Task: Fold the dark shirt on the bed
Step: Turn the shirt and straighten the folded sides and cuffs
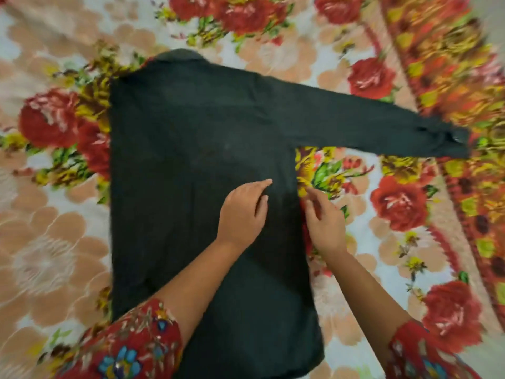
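Looking down from head height at a dark shirt (191, 160) spread flat on a bed (54, 242) covered with a bright cloth of red roses and peach flowers. The shirt fills the middle of the frame, its collar (183, 54) toward the top and its hem toward the bottom edge. One long sleeve (369, 124) stretches out to the right of the frame, its cuff on the orange border of the bedcover. On the left the shirt ends in a straight edge with no sleeve showing, which suggests that side is already turned in.

The left hand (243, 212) rests on the shirt's body, right of centre. Its forefinger is stretched forward onto the cloth and the other fingers (261, 201) are loosely bent, holding nothing; it seems placed to pin the cloth while the side is worked. The right hand (326, 222) is just beside it, at the shirt's right side edge below the armpit. Its fingers (314, 199) reach toward that edge, slightly apart. Blur hides whether they pinch the cloth or only touch it. It looks set to take up this side for the next fold.

Both forearms come up from the bottom of the frame in red patterned sleeves (131, 346). No box, basket or drawer is in view; the bed alone carries the shirt.
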